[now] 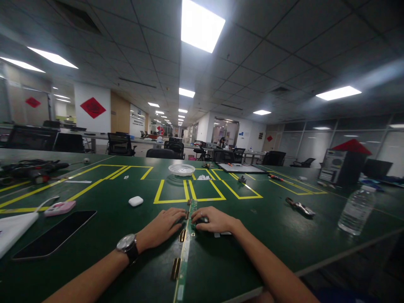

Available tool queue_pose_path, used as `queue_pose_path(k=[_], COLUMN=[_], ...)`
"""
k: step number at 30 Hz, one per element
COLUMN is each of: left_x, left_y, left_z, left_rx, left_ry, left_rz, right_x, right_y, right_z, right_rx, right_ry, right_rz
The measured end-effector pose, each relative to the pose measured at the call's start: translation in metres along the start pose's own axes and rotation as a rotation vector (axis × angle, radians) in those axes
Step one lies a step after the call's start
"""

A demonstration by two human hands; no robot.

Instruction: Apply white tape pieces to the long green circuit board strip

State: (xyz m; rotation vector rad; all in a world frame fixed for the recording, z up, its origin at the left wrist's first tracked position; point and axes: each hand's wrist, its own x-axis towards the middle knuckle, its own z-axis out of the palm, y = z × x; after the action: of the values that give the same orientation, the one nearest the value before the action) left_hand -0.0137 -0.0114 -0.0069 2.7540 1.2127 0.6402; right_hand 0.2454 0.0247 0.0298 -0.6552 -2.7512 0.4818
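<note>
Both my hands rest on a dark green table (240, 252) marked with yellow tape lines. My left hand (166, 226), with a wristwatch (127, 245) on its wrist, lies palm down with curled fingers at the table seam. My right hand (213, 220) lies beside it, fingers bent over a small green circuit board (192, 209) and a small dark object I cannot make out. Brass hinges (176, 268) sit along the seam below the hands.
A white earbud case (135, 201), a pink device (59, 208) and a black phone (55, 238) lie left. A white basket (182, 169) stands ahead, pliers (300, 207) and a water bottle (356, 210) right, a computer case (334, 166) far right, tools (31, 169) far left.
</note>
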Motion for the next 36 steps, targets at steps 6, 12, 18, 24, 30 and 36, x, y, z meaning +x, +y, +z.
queue_pose_path(k=[6,12,18,24,30,36], left_x=[0.001,0.002,0.003,0.003,0.004,0.007], left_y=[0.009,0.018,0.018,0.015,0.015,0.012], left_z=[0.003,0.003,0.006,0.008,0.010,0.006], left_rx=[-0.042,-0.026,0.016,0.031,0.012,0.020], left_ry=[-0.024,-0.038,-0.086,-0.094,-0.101,-0.209], left_rz=[-0.012,-0.034,-0.042,-0.020,-0.008,0.004], right_x=[-0.020,-0.020,-0.012,0.000,0.004,0.005], right_y=[0.011,0.018,0.020,0.018,0.017,0.021], right_z=[-0.023,-0.018,-0.006,0.009,0.018,0.021], right_rx=[-0.113,-0.103,-0.068,-0.127,-0.101,-0.083], right_ry=[0.032,-0.055,0.027,0.127,0.191,0.217], right_rz=[0.195,0.267,0.286,0.247,0.264,0.238])
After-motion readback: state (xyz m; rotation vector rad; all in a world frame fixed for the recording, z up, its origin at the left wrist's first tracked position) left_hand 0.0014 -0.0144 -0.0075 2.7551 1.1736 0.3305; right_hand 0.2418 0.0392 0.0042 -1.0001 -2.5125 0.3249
